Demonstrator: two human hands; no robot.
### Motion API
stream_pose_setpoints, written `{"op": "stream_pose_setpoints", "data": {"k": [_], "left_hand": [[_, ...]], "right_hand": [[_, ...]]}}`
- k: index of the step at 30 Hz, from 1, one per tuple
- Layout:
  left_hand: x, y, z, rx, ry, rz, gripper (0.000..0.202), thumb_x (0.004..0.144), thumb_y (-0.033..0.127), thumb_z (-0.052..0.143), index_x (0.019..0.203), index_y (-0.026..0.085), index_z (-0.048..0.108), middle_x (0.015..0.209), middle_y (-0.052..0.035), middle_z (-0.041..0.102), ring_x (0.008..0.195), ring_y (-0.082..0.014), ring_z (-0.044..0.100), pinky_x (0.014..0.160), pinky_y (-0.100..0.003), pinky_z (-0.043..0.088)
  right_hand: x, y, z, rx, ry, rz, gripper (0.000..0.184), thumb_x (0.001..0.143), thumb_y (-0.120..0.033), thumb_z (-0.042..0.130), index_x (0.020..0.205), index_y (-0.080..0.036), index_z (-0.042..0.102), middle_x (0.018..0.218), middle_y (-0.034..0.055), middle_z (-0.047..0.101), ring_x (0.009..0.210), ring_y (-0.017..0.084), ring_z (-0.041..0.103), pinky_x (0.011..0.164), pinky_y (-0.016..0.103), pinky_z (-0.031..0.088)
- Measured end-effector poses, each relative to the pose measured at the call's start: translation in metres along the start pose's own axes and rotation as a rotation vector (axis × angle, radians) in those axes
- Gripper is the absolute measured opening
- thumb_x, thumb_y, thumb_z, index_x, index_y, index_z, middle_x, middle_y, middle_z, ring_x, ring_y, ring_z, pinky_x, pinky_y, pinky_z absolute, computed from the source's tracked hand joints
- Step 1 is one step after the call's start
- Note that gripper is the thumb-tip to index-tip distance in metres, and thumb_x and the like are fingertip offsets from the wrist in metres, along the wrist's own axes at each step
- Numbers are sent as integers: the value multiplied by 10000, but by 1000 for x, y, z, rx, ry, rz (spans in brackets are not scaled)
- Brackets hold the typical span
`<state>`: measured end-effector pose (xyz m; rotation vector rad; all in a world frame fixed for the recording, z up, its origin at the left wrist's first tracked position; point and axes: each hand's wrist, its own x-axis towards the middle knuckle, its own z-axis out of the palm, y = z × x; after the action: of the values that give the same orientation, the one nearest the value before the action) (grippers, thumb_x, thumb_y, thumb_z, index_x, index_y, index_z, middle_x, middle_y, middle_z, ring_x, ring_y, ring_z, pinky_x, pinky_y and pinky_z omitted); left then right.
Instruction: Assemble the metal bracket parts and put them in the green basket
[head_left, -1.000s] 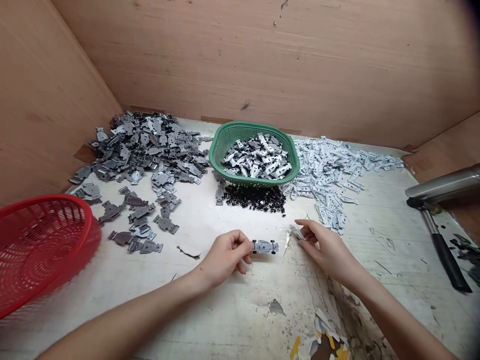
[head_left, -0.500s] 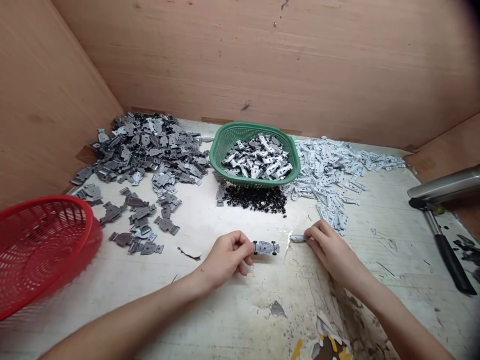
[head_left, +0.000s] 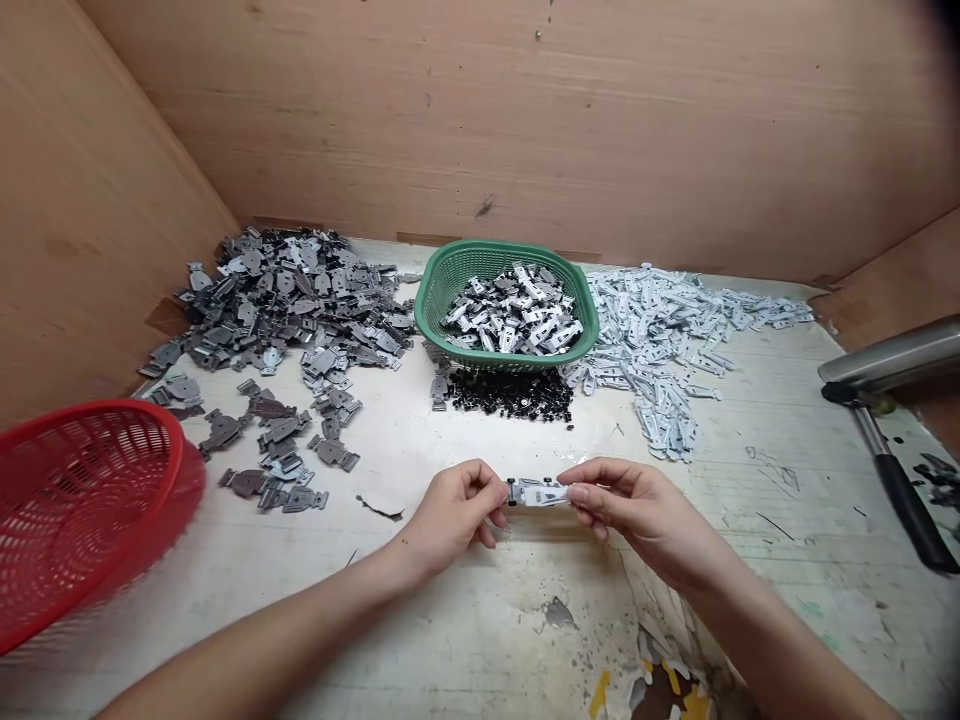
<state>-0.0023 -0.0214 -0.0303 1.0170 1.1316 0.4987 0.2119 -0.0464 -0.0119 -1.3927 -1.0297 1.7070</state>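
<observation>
Between finger and thumb, my left hand (head_left: 466, 503) pinches the left end of a small grey toy car chassis (head_left: 516, 491) with black wheels. My right hand (head_left: 626, 497) pinches the right end of a slim white car body piece (head_left: 544, 495), which lies over the chassis and covers much of it. Both pieces are held level above the table. Beyond them stands a green basket (head_left: 506, 358) heaped with white-and-dark car pieces. Small black parts (head_left: 517, 395) lie in a pile at its near side.
Grey chassis pieces (head_left: 292, 290) are heaped at the back left, some scattered nearer. White body pieces (head_left: 652, 320) spread at the back right. A red basket (head_left: 184, 460) stands at left; a black-handled metal tool (head_left: 907, 505) lies at right. Wooden panels (head_left: 525, 130) enclose the table.
My right hand has moved left, bringing the white body piece from beside the chassis to over it. My left hand has kept its pinch in nearly the same place.
</observation>
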Motion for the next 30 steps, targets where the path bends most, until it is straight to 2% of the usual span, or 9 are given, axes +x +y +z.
{"op": "stream_pose_setpoints", "data": {"k": [15, 24, 30], "left_hand": [[1, -2, 0, -22, 10, -1, 298, 762, 438, 582, 710, 161, 482, 587, 9, 602, 407, -68, 519, 434, -185, 397], [0, -2, -1, -23, 0, 3, 278, 781, 417, 575, 726, 160, 484, 597, 8, 604, 423, -71, 529, 452, -186, 405], [0, -2, -1, -21, 18, 4, 268, 783, 408, 575, 728, 157, 497, 595, 7, 603, 421, -73, 528, 452, -187, 400]], "right_hand": [[9, 6, 14, -52, 86, -49, 361, 658, -448, 743, 805, -157, 589, 580, -9, 577, 470, 95, 484, 469, 243, 409], [8, 6, 17, -43, 86, -22, 319, 663, -404, 755, 790, -163, 590, 587, -1, 611, 465, 90, 495, 476, 232, 400], [8, 10, 11, -75, 194, -74, 329, 661, -441, 743, 797, -167, 621, 619, -22, 544, 497, 81, 419, 452, 217, 329]]}}
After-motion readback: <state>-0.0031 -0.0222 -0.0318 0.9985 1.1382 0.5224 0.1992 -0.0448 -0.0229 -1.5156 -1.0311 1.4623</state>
